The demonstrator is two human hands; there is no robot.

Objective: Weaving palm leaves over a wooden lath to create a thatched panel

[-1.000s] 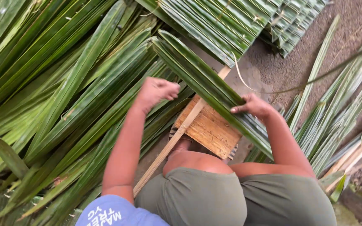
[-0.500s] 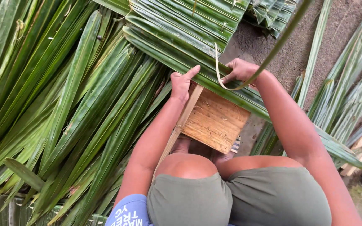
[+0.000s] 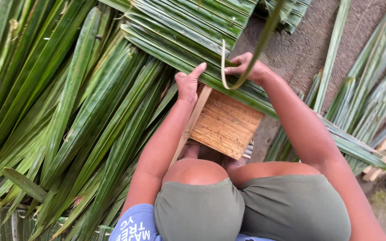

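My left hand [image 3: 187, 84] lies flat on a row of long green leaves [image 3: 188, 49]. Its fingers are pressed close together and my thumb sticks out to the side. My right hand [image 3: 246, 68] is just beside it. Those fingers are curled and they pinch a thin pale strip [image 3: 224, 67]. The strip bends up in a curve like a hook. A thin green leaf [image 3: 264, 33] runs up from that hand and out the top.

The row of leaves is shiny and dark green. The leaves lie side by side, packed tight, with lines running down them. The row goes across in front of me, over a long wooden stick [image 3: 193, 120] and a wooden board [image 3: 225, 124]. The board is light brown and sits just past my knees [image 3: 195, 172].

On my left is a big pile of loose leaves [image 3: 68, 116]. More leaves lie on my right. The ground [image 3: 309, 44] is bare, brown dirt. I have green shorts [image 3: 255, 209] on.
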